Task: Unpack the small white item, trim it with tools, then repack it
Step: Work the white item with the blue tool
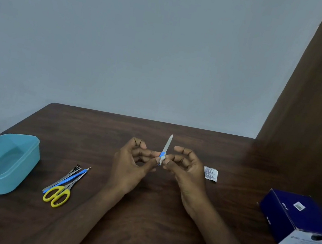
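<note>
Left hand [131, 164] and right hand [185, 167] both pinched a small white item [162, 160], slim blade [167, 144] rose above the pinch, white sachet [210, 173] just right of it

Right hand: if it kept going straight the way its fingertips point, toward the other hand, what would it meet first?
The right hand would first meet the small blue and white tool pinched between both hands, then the left hand fingertips just beyond. Depth is hard to judge.

Plain room: brown wooden table [139, 233] against bare grey wall [146, 46].
</note>
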The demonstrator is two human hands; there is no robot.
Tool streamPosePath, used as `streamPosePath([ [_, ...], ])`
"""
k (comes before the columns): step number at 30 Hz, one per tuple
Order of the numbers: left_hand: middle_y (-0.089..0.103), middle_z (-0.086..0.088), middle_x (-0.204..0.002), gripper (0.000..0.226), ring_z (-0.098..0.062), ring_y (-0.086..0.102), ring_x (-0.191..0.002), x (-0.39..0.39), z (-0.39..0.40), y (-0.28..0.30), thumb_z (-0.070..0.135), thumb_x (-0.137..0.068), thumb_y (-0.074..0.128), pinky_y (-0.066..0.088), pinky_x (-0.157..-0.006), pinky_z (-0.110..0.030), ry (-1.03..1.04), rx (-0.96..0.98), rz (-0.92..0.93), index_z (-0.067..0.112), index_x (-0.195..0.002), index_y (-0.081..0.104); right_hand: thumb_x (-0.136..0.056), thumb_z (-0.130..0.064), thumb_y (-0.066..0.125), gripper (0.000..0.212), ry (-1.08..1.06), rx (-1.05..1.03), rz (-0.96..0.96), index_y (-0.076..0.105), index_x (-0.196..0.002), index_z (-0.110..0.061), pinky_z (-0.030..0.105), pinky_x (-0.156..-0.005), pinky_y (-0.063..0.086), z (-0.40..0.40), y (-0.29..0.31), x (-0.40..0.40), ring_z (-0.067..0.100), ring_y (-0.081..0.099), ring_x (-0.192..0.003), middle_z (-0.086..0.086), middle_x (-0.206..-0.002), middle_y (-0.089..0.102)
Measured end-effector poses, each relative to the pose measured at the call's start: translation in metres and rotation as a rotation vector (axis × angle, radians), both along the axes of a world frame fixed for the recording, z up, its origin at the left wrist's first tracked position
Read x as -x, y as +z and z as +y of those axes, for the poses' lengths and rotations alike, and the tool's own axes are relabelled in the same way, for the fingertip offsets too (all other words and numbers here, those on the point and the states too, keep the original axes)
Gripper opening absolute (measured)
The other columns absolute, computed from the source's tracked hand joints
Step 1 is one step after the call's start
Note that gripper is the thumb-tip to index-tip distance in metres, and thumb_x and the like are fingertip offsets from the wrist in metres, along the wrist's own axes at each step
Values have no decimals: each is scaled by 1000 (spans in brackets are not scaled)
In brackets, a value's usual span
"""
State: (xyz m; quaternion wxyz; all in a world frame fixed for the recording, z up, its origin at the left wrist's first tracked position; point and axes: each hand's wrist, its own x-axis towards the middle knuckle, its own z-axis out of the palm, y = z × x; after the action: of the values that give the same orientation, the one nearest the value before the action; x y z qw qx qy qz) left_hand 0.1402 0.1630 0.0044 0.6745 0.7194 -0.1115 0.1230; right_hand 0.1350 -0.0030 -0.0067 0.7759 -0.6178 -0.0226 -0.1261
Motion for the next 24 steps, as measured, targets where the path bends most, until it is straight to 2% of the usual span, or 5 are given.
streamPosePath([
  [10,84,-4,-93,45,-25,82,-79,2,-1,-1,4,-84,89,66,-65,-38,-16,-54,-53,12,-94,46,-87,-9,85,37,-44,29,31,64,-117,-6,43,-89,59,3,2,5,21,76,-80,11,-92,82],
  [16,83,17,-90,38,-2,79,-91,2,-1,-4,27,-88,88,56,-91,-33,18,-264,-110,21,-102,54,-91,-6,79,30,-55,57,30,64,-116,-10,32,-81,56,-1,-1,1,17,75,-83,11,-94,82],
  [19,83,15,-94,28,-1,76,-99,-1,-1,-4,37,-91,84,55,-95,-35,35,-207,-50,27,-110,64,-94,-4,75,26,-59,208,-3,63,-114,-17,32,-81,58,-5,-3,-3,15,76,-82,4,-89,80],
  [21,83,8,-99,22,-4,76,-103,-5,1,-4,38,-94,81,61,-89,-40,21,-101,-4,29,-113,74,-94,-7,75,29,-14,358,-67,59,-113,-22,40,-80,60,-5,-6,-2,21,77,-81,1,-84,76],
  [24,83,1,-97,12,-1,73,-87,-8,1,-2,34,-97,77,57,-62,-25,22,14,60,29,-107,82,-88,-16,77,33,40,452,-129,59,-113,-28,42,-75,61,-5,-12,0,29,77,-81,3,-87,75],
])
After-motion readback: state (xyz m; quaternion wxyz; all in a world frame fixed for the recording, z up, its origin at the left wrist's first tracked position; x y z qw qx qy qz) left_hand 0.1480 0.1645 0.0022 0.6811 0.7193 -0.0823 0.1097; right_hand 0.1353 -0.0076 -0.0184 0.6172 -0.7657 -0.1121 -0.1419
